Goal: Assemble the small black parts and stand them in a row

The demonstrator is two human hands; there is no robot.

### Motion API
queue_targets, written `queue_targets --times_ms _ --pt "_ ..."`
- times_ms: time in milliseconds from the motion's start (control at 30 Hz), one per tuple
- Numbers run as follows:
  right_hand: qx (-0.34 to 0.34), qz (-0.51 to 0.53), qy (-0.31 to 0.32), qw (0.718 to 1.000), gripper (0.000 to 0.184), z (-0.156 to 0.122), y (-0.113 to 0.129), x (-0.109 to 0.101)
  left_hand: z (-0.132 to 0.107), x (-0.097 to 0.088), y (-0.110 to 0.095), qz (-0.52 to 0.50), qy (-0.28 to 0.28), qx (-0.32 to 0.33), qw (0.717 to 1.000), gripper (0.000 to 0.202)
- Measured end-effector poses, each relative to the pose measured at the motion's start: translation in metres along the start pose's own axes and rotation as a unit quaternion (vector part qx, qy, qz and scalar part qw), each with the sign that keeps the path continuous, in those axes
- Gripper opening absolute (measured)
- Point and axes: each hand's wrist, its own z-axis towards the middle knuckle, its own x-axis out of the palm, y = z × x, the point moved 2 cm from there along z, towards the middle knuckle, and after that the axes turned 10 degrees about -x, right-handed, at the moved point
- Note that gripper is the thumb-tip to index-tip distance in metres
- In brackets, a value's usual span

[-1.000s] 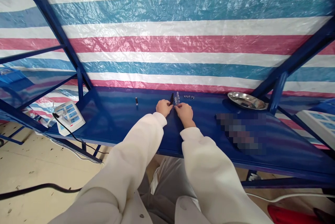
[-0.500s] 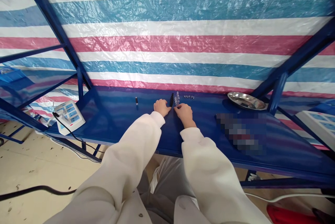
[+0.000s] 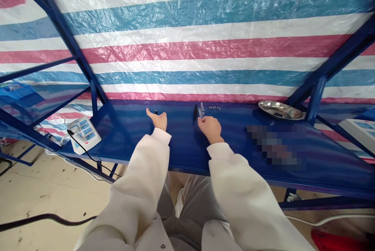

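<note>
My left hand (image 3: 158,119) is stretched out over the blue shelf (image 3: 175,145), thumb apart from the fingers, right at a small dark cylinder (image 3: 156,112) that stands near the shelf's back. Its fingers hold nothing that I can see. My right hand (image 3: 209,126) rests curled on the shelf, fingertips at a cluster of small clear vials (image 3: 201,110). A small black piece (image 3: 195,112) stands just left of the vials. A row of tiny metal parts (image 3: 214,108) lies behind my right hand.
A round steel dish (image 3: 279,110) sits at the back right. A white power strip (image 3: 84,134) with a black cable lies on the shelf's left end. Blue frame posts slant up on both sides. A striped tarp hangs behind the shelf.
My left hand has left the black piece and the vials and swung left to the small dark cylinder, opening as it went. My right hand has stayed by the vials.
</note>
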Motion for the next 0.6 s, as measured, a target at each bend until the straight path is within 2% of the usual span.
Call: queue_targets --times_ms 100,233,400,600 --pt "-0.001 -0.002 -0.007 1.000 0.034 -0.003 0.003 -0.003 0.006 0.002 0.005 -0.037 -0.007 -0.080 0.996 0.090" --pt "-0.005 0.000 -0.005 1.000 0.034 -0.004 0.003 -0.003 0.013 0.005 0.009 -0.097 -0.008 -0.114 0.989 0.078" --pt "-0.024 0.014 -0.033 0.999 0.036 -0.003 0.003 0.000 0.015 0.003 0.012 -0.131 -0.002 -0.126 0.983 0.055" --pt "-0.101 0.038 -0.098 0.989 0.041 -0.006 0.008 0.003 0.007 0.002 0.006 -0.177 0.029 -0.106 0.978 0.029"
